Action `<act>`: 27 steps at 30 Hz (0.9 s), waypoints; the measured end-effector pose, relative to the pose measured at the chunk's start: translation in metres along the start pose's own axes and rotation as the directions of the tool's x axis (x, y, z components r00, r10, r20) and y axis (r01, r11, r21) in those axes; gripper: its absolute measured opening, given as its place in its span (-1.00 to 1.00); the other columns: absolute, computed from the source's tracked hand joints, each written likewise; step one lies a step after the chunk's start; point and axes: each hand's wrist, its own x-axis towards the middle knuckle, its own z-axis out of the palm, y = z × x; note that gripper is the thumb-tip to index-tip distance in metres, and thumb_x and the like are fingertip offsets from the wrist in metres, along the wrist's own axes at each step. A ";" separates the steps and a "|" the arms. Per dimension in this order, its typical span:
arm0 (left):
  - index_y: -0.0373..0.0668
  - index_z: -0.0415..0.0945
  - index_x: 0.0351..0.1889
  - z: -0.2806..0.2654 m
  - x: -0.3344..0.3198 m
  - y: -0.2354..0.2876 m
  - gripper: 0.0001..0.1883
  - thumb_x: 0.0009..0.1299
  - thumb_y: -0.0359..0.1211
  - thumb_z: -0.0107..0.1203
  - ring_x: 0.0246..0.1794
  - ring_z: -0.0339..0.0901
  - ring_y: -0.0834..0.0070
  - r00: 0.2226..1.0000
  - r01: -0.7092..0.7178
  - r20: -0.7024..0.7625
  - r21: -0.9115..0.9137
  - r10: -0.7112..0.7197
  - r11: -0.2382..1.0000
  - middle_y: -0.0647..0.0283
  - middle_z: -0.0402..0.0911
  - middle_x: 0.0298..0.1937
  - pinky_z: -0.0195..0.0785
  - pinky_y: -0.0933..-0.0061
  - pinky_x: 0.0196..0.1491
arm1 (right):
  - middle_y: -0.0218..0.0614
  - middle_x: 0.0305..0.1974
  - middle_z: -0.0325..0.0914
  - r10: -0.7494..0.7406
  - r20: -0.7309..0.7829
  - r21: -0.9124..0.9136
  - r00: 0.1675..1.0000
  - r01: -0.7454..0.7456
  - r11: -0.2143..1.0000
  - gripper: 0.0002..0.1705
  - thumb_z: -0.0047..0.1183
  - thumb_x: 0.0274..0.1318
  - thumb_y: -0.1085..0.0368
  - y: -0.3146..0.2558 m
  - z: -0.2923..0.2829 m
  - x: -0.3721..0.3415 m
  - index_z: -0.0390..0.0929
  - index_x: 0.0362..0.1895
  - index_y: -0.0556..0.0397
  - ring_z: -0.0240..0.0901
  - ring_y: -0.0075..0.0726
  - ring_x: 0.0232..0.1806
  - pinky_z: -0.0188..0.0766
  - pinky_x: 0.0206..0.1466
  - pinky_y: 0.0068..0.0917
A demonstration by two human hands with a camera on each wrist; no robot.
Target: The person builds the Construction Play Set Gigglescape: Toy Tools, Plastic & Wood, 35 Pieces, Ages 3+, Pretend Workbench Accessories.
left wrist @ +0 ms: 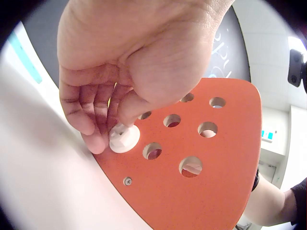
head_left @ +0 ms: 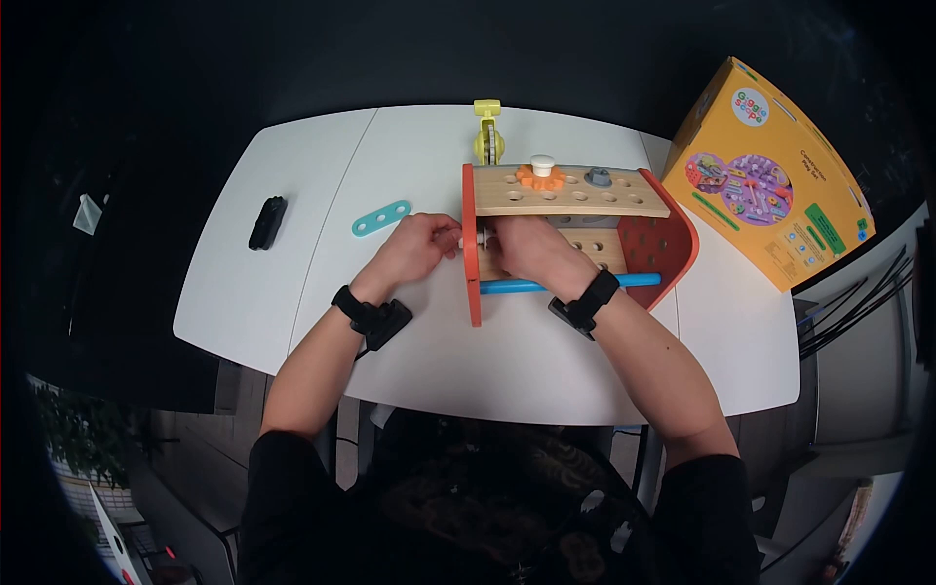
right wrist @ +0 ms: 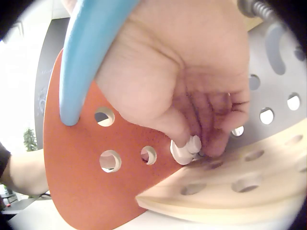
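A toy workbench stands on the table, its orange side panel [left wrist: 206, 191] pierced with round holes. On the panel's outer face my left hand [head_left: 414, 249] pinches a white toy bolt [left wrist: 125, 139] with a faceted head and round flange, near the panel's edge. My right hand [head_left: 541, 255] reaches inside, over the blue rod [head_left: 512, 286]. Its thumb and fingers pinch a small white flanged piece [right wrist: 182, 152] against the same panel's inner face, just above a wooden shelf [right wrist: 220, 191]. Part of that piece is hidden behind the fingertips.
The workbench's wooden top [head_left: 575, 203] carries an orange gear [head_left: 539, 178] and a grey nut [head_left: 598, 176]. A turquoise holed strip [head_left: 381, 219] and a black object [head_left: 267, 223] lie to the left. Behind stands a yellow-green toy piece [head_left: 489, 136]; at right, a yellow box [head_left: 780, 175].
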 end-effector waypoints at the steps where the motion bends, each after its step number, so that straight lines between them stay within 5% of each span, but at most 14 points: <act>1: -0.38 0.64 -0.05 0.000 0.000 0.000 -0.74 0.57 -0.38 0.02 -0.32 0.62 0.46 1.000 0.009 0.004 0.001 -0.009 1.000 0.17 0.71 -0.35 0.48 0.41 -0.11 | 0.11 -0.24 0.65 -0.003 0.007 -0.029 1.000 0.003 1.000 -0.74 0.11 0.02 0.44 -0.002 -0.002 0.000 0.60 -0.15 0.28 0.61 0.23 -0.15 0.55 -0.07 -0.09; 4: -0.38 0.64 -0.04 0.001 0.000 -0.002 -0.74 0.57 -0.38 0.01 -0.31 0.62 0.47 1.000 0.000 0.004 -0.010 0.000 1.000 0.18 0.71 -0.34 0.48 0.41 -0.10 | 0.11 -0.26 0.65 0.036 0.099 -0.111 0.994 -0.025 0.993 -0.76 0.12 0.02 0.42 -0.002 -0.001 0.003 0.61 -0.20 0.28 0.61 0.23 -0.16 0.56 -0.07 -0.08; 11: -0.39 0.64 -0.03 0.000 -0.001 0.002 -0.74 0.56 -0.39 0.00 -0.30 0.63 0.47 1.000 0.017 0.001 0.001 -0.017 1.000 0.18 0.71 -0.34 0.49 0.41 -0.09 | 0.11 -0.29 0.65 0.060 0.031 -0.100 0.998 -0.057 0.993 -0.77 0.12 0.00 0.43 -0.009 -0.006 -0.002 0.61 -0.22 0.28 0.62 0.24 -0.18 0.57 -0.09 -0.07; 20: -0.40 0.63 -0.01 0.000 0.001 -0.002 -0.74 0.56 -0.40 0.01 -0.30 0.63 0.47 1.000 0.005 0.007 -0.016 -0.005 1.000 0.17 0.72 -0.32 0.49 0.41 -0.10 | 0.07 -0.20 0.65 0.020 0.007 0.018 1.000 -0.020 1.000 -0.63 0.11 -0.01 0.51 -0.002 -0.002 0.000 0.58 -0.03 0.25 0.62 0.18 -0.12 0.55 -0.03 -0.13; 27: -0.39 0.64 -0.03 0.000 0.001 -0.004 -0.74 0.57 -0.39 0.00 -0.31 0.63 0.48 1.000 0.007 0.006 -0.006 -0.007 1.000 0.18 0.71 -0.34 0.49 0.42 -0.10 | 0.08 -0.18 0.67 0.085 0.120 -0.098 0.989 -0.074 0.992 -0.68 0.13 0.12 0.36 -0.005 -0.002 0.003 0.61 -0.04 0.23 0.62 0.18 -0.08 0.55 0.00 -0.09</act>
